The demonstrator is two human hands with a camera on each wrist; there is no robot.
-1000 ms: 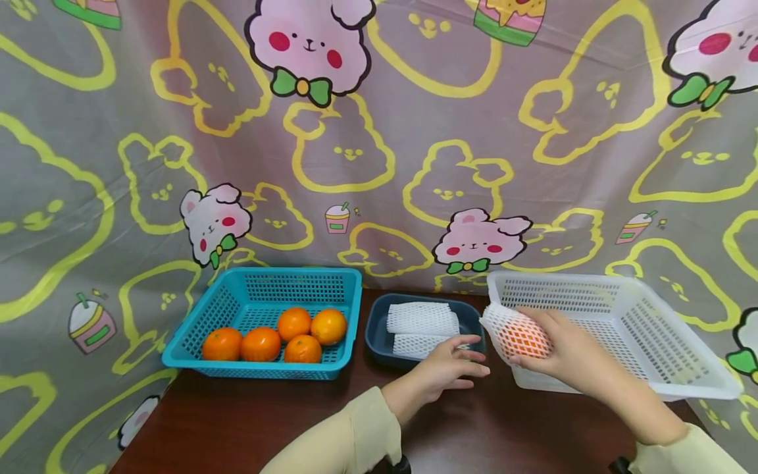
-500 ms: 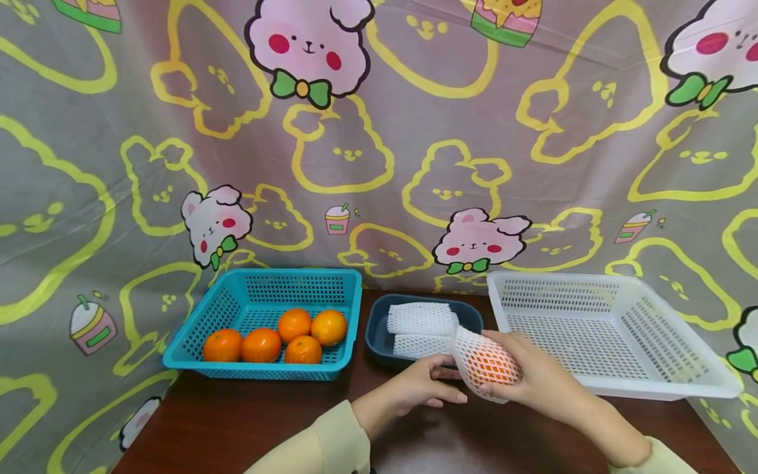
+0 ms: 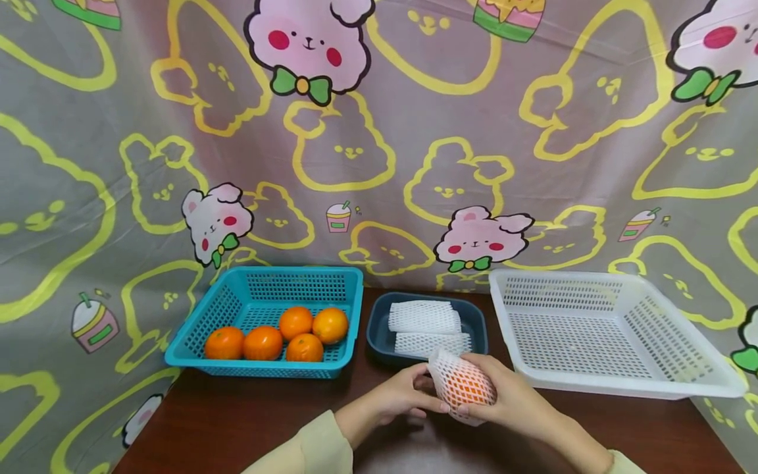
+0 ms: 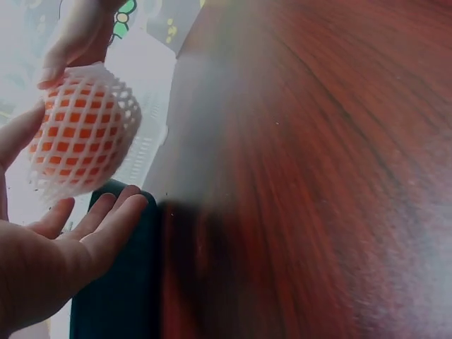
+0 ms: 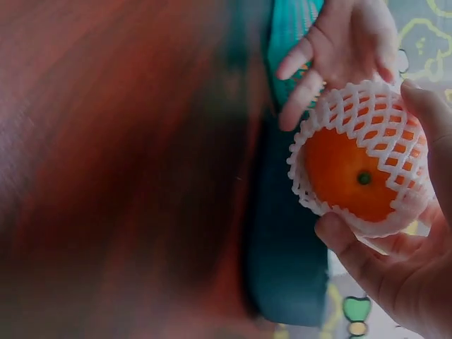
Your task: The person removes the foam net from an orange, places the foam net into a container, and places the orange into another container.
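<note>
An orange (image 5: 349,176) in a white foam net sleeve (image 3: 448,368) is held up over the table in front of the dark blue tray. My right hand (image 3: 510,396) grips it from the right, thumb and fingers around the net. The right wrist view shows the orange's stem end bare at the sleeve's opening. On the other side is my left hand (image 3: 395,396), its thumb at the net and its other fingers (image 4: 116,229) loosely extended below the fruit. Whether the left thumb presses on the net, I cannot tell.
A turquoise basket (image 3: 254,370) with several oranges (image 3: 263,343) stands at the left. The dark blue tray (image 3: 379,355) in the middle holds flat white net sleeves (image 3: 423,317). At the right is a white basket (image 3: 628,388). A patterned cloth (image 3: 367,131) hangs behind the table (image 3: 237,421).
My right hand has brought the netted orange leftward and down, from beside the white basket to in front of the tray. My left hand has moved left and lower, and now meets the net.
</note>
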